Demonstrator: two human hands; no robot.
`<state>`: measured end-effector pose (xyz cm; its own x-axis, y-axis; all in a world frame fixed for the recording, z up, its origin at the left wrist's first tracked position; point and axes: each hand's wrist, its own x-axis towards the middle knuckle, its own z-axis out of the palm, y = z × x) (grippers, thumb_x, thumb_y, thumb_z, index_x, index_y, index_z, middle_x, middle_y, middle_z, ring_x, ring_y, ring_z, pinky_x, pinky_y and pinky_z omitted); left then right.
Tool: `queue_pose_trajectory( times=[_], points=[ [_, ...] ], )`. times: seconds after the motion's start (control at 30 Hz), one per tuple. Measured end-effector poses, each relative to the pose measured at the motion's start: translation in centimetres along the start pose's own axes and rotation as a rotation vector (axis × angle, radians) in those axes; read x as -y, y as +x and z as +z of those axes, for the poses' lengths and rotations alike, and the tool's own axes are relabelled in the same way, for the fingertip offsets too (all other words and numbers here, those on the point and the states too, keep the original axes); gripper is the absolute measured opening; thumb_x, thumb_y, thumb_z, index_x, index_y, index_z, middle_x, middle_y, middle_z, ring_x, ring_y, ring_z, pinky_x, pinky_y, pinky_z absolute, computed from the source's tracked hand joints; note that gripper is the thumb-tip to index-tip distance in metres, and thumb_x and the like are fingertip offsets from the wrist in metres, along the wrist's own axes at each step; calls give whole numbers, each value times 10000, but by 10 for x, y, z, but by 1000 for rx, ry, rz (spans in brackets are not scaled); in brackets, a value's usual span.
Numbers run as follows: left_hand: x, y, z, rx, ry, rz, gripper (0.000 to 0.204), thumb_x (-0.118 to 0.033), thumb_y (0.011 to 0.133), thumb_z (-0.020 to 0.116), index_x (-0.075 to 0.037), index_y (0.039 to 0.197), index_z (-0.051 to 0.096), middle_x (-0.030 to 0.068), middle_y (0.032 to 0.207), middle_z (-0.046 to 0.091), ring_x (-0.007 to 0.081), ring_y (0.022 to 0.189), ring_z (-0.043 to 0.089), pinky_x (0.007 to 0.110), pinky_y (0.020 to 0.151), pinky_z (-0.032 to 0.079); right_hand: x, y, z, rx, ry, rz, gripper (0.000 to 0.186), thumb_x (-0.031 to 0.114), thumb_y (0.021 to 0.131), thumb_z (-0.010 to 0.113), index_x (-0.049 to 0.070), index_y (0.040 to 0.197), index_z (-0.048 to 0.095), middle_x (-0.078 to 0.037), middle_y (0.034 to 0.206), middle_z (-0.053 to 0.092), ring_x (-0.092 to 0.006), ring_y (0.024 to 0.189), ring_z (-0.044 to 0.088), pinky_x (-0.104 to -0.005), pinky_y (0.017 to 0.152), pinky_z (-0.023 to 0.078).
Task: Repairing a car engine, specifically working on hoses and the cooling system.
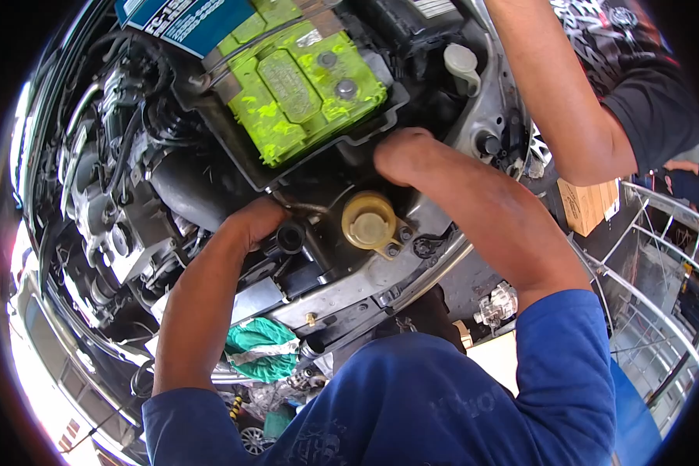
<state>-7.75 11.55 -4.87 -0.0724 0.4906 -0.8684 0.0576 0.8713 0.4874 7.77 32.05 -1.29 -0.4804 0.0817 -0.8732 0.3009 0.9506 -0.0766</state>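
Both my hands reach down into a car's engine bay, beneath the near side of a yellow-green battery [287, 89] in a black tray [241, 147]. My left hand [258, 221] is beside an open black round neck [290, 238] and close to a wide black duct [186, 186]. Its fingers are out of sight below the tray's edge. My right hand [402, 158] is bent into the dark gap by the tray's right corner, its fingers hidden too. Between the hands and nearer to me stands a yellowed reservoir cap [367, 224]. What either hand touches down there is hidden.
Another person's bare arm [555, 93] leans in from the right. A blue box [186, 23] sits at the battery's far left. The engine [124, 241] fills the left side. Nearer lies a green cloth-like bundle [262, 349]. A cardboard box [589, 206] and metal railing [660, 241] are at right.
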Motion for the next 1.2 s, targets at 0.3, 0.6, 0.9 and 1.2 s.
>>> queue_pose_trajectory(
  times=[0.3, 0.6, 0.9, 1.2],
  points=[
    [2, 2, 1, 32, -107, -62, 185, -93, 810, 580, -36, 953, 683, 29, 843, 657, 100, 680, 571, 261, 570, 459, -3, -23, 12, -557, 60, -195, 236, 104, 718, 576, 36, 929, 658, -129, 918, 667, -273, 871, 649, -408, 725, 519],
    [-18, -13, 3, -30, 101, -54, 197, -167, 824, 582, -69, 960, 686, 31, 890, 656, 118, 715, 565, 285, 606, 455, -9, -14, 12, -467, 126, -184, 238, 132, 686, 562, 25, 884, 638, -137, 856, 672, -313, 793, 651, -405, 775, 505],
    [-16, -13, 5, 2, 166, 18, 165, -95, 805, 585, -40, 929, 679, 50, 841, 653, 129, 664, 569, 282, 575, 455, -2, -22, 3, -399, 156, -229, 232, 112, 703, 561, 35, 893, 669, -132, 893, 682, -302, 856, 660, -484, 672, 521],
    [3, 0, 2, 15, -233, -145, 184, -72, 787, 591, -29, 947, 670, 46, 811, 649, 116, 613, 582, 275, 497, 452, 1, -27, 6, -519, 236, -303, 239, 138, 716, 597, 33, 917, 676, -127, 909, 678, -310, 855, 658, -484, 658, 527]
  ],
)
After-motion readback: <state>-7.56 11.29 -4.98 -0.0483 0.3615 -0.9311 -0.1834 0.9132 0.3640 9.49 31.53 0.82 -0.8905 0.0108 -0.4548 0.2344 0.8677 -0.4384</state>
